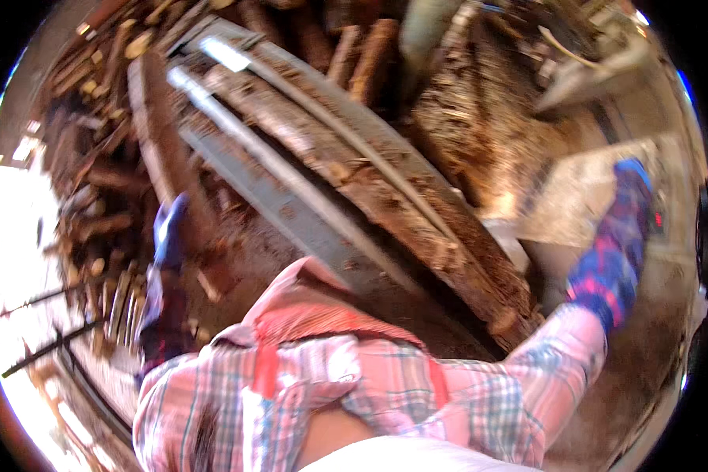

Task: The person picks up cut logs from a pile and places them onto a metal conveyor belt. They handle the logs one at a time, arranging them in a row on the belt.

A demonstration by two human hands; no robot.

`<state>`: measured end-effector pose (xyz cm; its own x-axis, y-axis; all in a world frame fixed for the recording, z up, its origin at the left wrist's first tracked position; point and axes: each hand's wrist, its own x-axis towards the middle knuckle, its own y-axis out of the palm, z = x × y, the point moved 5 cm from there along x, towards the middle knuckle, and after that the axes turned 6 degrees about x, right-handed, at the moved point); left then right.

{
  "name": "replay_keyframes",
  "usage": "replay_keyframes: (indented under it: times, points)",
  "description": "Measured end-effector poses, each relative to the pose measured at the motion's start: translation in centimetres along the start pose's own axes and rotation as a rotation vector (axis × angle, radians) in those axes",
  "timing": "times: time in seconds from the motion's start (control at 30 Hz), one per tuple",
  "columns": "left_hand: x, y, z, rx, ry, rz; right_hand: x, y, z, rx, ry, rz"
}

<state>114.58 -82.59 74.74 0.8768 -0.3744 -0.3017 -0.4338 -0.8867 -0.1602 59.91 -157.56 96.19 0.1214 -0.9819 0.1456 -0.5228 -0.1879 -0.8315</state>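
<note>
My left hand point(170, 226), in a blue glove, is at the near end of a long wooden slab point(151, 126) and grips it, though motion blurs the fingers. The slab slopes up and away beside the wood pile. My right hand point(632, 175), also blue-gloved, reaches out to the far right by a pale flat panel point(582, 197). A small red light shows near that wrist. The right fingers are too small and smeared to read. Between my arms, a long bark-edged log piece point(315, 149) lies along a grey metal machine bed point(267, 208) with raised rails.
A heap of split wood point(94, 173) fills the left side. Loose shavings point(480, 134) are piled beyond the machine bed, with round logs point(374, 59) behind it. Dark metal bars point(55, 344) stick out at the lower left.
</note>
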Motion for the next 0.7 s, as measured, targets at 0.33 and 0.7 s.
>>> replay_keyframes:
  times: [0.33,0.7]
  points:
    - [29.3,-4.2,-8.6,0.895,0.385,0.057,-29.9,-7.8,8.9,1.423,-0.331,-0.206]
    - [52.1,9.5,-12.1,1.118,0.739,0.250,-54.8,-13.5,-16.7,0.656,0.765,-0.661]
